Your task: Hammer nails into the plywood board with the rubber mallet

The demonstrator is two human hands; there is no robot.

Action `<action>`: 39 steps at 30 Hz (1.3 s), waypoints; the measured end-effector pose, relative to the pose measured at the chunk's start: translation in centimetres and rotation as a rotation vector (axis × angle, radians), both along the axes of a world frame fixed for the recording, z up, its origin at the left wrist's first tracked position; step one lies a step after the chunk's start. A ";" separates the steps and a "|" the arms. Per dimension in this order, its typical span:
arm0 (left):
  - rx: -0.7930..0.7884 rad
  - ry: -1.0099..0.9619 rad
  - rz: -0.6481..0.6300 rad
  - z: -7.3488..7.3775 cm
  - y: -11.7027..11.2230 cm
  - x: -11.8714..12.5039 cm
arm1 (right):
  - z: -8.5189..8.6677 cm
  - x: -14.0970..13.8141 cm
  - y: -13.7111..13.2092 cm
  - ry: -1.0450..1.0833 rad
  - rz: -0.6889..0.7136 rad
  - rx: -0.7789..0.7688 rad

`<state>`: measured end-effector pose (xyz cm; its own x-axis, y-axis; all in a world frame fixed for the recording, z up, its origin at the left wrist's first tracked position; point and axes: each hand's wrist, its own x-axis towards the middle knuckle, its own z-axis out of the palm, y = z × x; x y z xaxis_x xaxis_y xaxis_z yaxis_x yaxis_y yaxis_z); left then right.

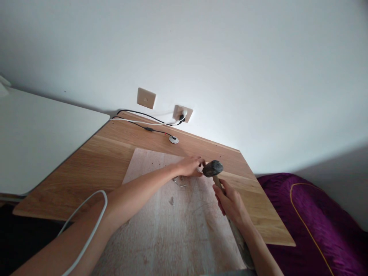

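My right hand (231, 201) is wrapped round the wooden handle of a hammer (213, 168) with a thick dark head. The head is held close to the fingertips of my left hand (191, 166), near the far right corner of a pale wooden board (161, 230). Thumb and finger of my left hand are pinched on a small thin piece that looks like a nail, mostly hidden by the hand and the hammer head. Several loose nails (183, 186) lie on the board just below my left wrist.
Under the board is a wooden desk (109, 153), its back edge along the white wall. Cables run to a wall socket (183, 114) and a round cable hole (173, 140). A white cable (100, 222) loops over my left forearm. Purple fabric (313, 214) lies right, a white surface (48, 142) left.
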<state>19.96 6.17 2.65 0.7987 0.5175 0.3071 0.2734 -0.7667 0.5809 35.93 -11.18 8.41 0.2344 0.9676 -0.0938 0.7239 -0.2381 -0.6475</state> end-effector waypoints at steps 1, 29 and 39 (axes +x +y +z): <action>0.000 0.005 -0.003 0.1 0.0 0.0 | 0.0 0.1 -0.1 0.001 -0.007 0.008; 0.016 -0.008 -0.042 0.4 0.1 0.3 | 1.1 -0.1 -0.2 0.130 -0.048 0.143; -0.038 -0.079 -0.047 -0.2 0.4 0.5 | 0.6 0.0 -0.2 0.159 -0.055 0.132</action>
<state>20.44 6.56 2.43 0.7964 0.4923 0.3513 0.1894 -0.7546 0.6283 35.94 -11.33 9.05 0.2799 0.9600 -0.0076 0.5981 -0.1805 -0.7808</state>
